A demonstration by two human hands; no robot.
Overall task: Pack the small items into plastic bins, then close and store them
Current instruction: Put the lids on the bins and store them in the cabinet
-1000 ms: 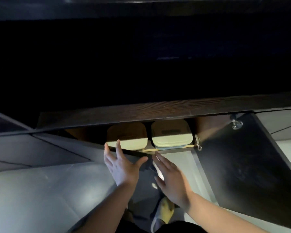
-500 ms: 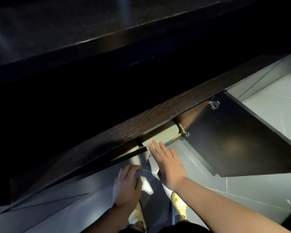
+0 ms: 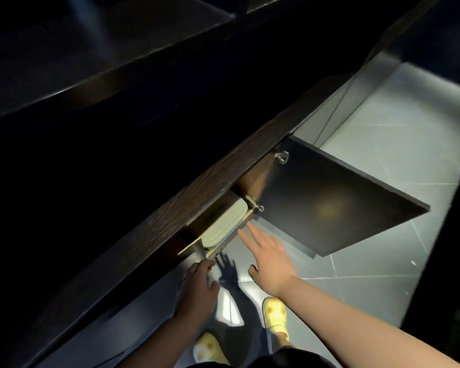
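Note:
A pale closed plastic bin (image 3: 223, 224) sits inside a low dark cabinet, just under the wood-grain counter edge (image 3: 197, 192). Only its lid and front rim show; the rest is hidden by the counter. My right hand (image 3: 270, 257) hovers flat with fingers spread, fingertips close to the cabinet's lower front edge, holding nothing. My left hand (image 3: 198, 286) hangs lower left, fingers loosely curled near the left cabinet door's edge (image 3: 194, 245); I cannot tell whether it touches the door.
The right cabinet door (image 3: 329, 208) stands swung open over the grey tiled floor (image 3: 383, 261), hinges (image 3: 254, 204) visible. My feet in yellow slippers (image 3: 275, 314) stand below. The dark countertop (image 3: 117, 62) fills the upper left.
The view has swung right and tilted. Two bins were visible in the open cabinet before; now one shows. My left hand dropped lower and my right hand moved toward the cabinet edge.

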